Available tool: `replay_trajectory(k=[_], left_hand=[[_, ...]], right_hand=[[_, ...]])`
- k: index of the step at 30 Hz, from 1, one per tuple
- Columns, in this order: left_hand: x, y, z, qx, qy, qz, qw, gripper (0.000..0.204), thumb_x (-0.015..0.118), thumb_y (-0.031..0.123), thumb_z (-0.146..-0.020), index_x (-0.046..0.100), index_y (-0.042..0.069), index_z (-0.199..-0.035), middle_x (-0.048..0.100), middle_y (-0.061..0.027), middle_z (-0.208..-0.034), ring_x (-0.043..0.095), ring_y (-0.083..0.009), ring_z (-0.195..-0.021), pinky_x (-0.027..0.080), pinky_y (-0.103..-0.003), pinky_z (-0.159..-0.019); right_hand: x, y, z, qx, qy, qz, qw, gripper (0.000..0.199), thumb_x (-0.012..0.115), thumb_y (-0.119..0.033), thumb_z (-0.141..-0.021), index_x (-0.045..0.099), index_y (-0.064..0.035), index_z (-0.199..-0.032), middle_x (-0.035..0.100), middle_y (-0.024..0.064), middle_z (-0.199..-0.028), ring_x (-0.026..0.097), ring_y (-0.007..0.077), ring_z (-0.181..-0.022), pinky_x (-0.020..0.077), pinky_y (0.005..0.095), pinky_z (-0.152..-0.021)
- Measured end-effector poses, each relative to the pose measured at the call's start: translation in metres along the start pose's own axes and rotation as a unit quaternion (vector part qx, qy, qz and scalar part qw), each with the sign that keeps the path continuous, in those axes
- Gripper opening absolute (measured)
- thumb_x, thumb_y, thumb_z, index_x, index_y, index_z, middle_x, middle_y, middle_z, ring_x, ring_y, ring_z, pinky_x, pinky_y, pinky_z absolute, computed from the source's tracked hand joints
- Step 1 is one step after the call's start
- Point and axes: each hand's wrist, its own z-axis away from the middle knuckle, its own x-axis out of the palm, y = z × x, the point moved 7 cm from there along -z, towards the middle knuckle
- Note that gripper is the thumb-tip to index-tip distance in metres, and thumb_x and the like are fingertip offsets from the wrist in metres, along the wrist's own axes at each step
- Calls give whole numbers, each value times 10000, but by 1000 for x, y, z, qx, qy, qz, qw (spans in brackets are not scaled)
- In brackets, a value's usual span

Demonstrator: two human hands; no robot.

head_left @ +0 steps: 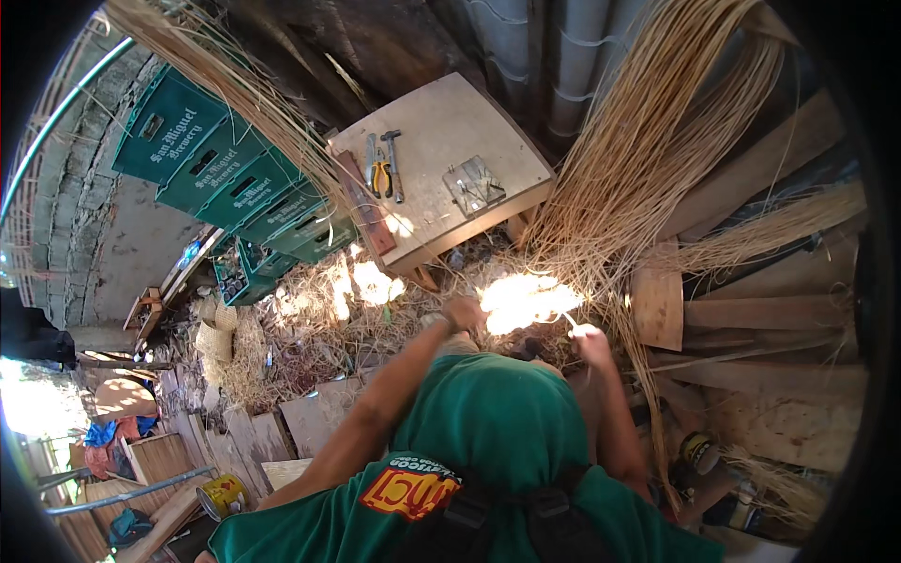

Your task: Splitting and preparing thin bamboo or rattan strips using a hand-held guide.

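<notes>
My left hand (462,314) is in front of my lap, low over the fibre-strewn ground. A glaring sunlit patch beside it washes out its fingers, so I cannot make out what they hold, if anything. To the right, my right hand (591,343) is closed, with a thin pale strip (570,319) sticking out of it toward the glare. Whatever lies in the bright patch between both hands is too overexposed to tell. Long tan fibre strands (601,197) hang down just beyond my right hand.
A low wooden table (432,122) ahead carries a hammer (393,164), yellow-handled pliers (382,176) and a small metal plate (474,185). Stacked green crates (225,169) stand at the left. Loose fibre scraps (300,328) cover the ground. A yellow can (221,497) sits lower left.
</notes>
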Motion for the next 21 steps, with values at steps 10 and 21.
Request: replay_trajectory(k=[10,21], left_hand=[[-125,82,3,-178,237,484,823,232,684,286,-835,650,60,-795,690,-26,-764,610,-99,-689,463,-263,-626],[-393,-96,67,-153,497,136,844,102,586,112,-862,662,74,-806,636,-18,-679,612,-116,-592,492,-258,-537]], right_hand=[[115,-132,2,59,-154,-191,967,186,485,-199,-971,561,-39,-1027,649,74,-894,569,105,-632,396,211,-461],[-122,170,142,292,14,450,844,358,598,-271,-861,633,21,-1065,645,209,-1009,625,352,-886,503,459,-769]])
